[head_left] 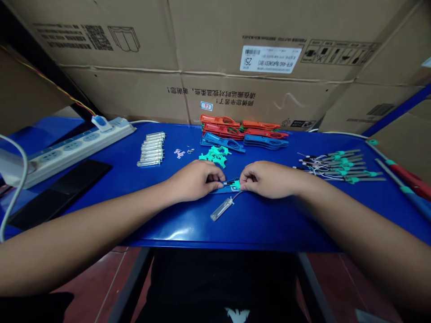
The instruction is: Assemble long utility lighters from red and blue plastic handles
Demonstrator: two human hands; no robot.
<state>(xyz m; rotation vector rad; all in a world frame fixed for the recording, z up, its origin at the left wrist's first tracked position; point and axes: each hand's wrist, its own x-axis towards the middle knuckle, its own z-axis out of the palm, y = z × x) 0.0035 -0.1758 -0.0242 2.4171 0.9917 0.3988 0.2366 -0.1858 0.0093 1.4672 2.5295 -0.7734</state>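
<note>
Assembly judged unfinished: on the table point(286, 224), my left hand point(197, 180) pinches a blue plastic shell point(220, 190) and my right hand point(267, 179) the green clip point(236, 185) apparently seated inside, while the wired clear tube point(222, 209) lies outside, uninstalled.

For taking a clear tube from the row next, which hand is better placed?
Probably the left hand: it is nearer to the row of tubes. The right hand is farther away; both are at the blue piece.
</note>
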